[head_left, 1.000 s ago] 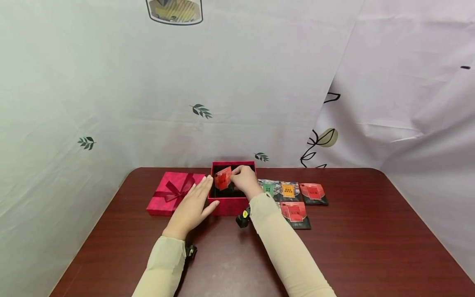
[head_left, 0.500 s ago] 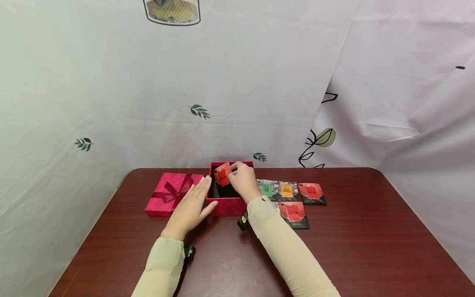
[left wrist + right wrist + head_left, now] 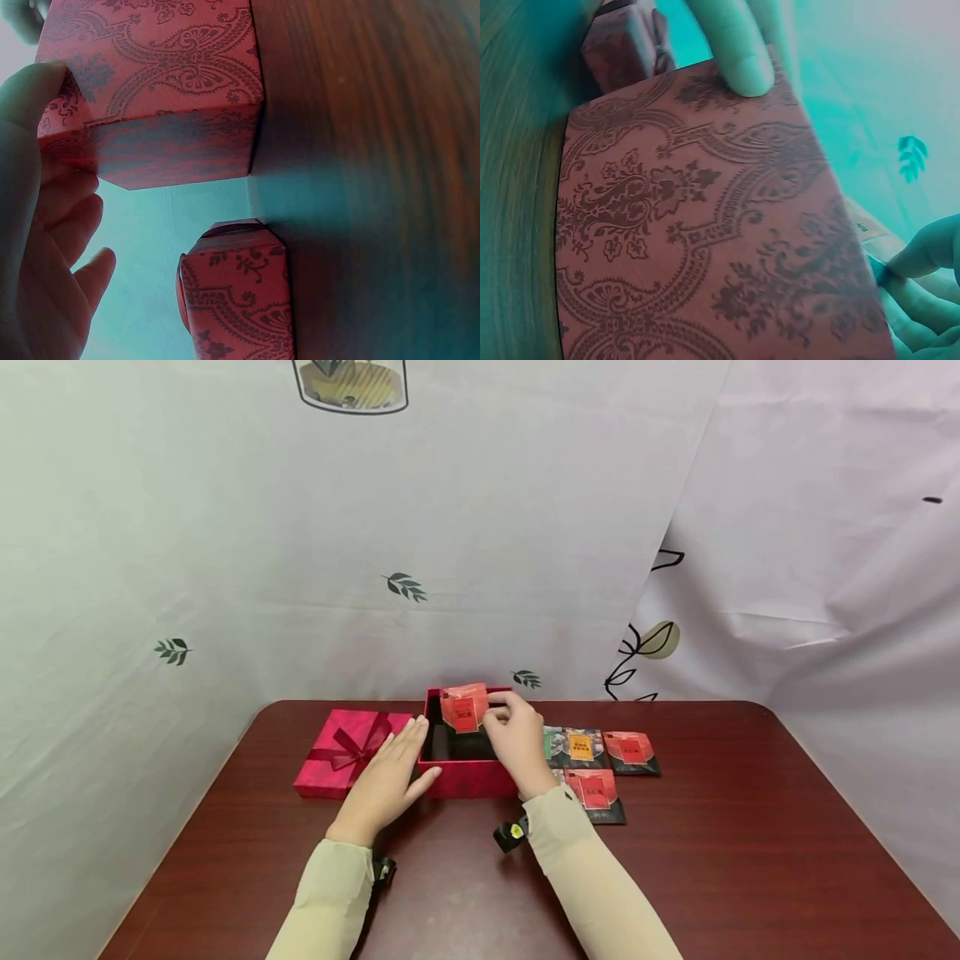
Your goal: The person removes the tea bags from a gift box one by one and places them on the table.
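Note:
A red sachet with a printed label is pinched by its right edge between the thumb and fingers of my right hand. It is held tilted above the red patterned box, which stands without its lid and shows a black inside. My left hand rests at the box's left front corner with its fingers straight. In the left wrist view, that thumb touches the box's front wall and the fingers lie along its side. The right wrist view shows the box's front wall with the right fingertips beyond its rim.
The box's lid with a dark red ribbon bow lies left of the box. Several sachets lie to its right, among them one with an orange label and two red ones. A white printed curtain hangs behind the brown table.
My right hand has lifted the red sachet up from inside the box and moved a little to the right, turning it more upright. My left hand has stayed at the box's corner.

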The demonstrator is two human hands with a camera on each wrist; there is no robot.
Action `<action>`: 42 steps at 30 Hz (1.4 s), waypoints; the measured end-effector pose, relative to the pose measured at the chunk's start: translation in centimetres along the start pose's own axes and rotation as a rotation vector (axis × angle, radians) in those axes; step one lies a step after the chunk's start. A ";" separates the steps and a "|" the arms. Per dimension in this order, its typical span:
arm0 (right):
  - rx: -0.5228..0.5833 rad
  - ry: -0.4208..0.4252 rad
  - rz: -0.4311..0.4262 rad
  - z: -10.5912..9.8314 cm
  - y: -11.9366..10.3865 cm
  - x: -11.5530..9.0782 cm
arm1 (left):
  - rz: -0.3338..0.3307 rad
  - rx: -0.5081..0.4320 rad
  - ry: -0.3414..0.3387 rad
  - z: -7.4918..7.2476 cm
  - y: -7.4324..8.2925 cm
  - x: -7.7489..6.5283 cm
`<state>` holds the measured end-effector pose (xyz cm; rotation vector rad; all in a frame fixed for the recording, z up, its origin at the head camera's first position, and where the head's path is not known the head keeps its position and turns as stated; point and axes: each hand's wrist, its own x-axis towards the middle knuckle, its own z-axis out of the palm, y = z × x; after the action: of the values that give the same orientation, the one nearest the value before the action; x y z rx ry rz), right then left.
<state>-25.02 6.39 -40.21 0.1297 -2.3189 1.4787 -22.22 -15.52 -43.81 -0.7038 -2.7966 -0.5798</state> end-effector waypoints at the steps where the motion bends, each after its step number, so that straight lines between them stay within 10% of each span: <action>1: 0.022 0.006 0.003 -0.3 0.1 -0.2 | 0.000 0.000 0.000 0.0 0.0 0.0; 22: 0.328 -0.075 0.313 -7.2 0.2 -0.7 | 0.038 -0.004 0.038 0.1 -0.1 0.0; 42: 0.257 -0.281 0.349 -14.3 2.3 -1.5 | 0.047 0.000 0.050 0.1 -0.2 -0.2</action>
<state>-20.42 19.95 -37.45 -0.0006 -2.4489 2.0474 -22.18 -15.68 -44.02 -0.7427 -2.7267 -0.5809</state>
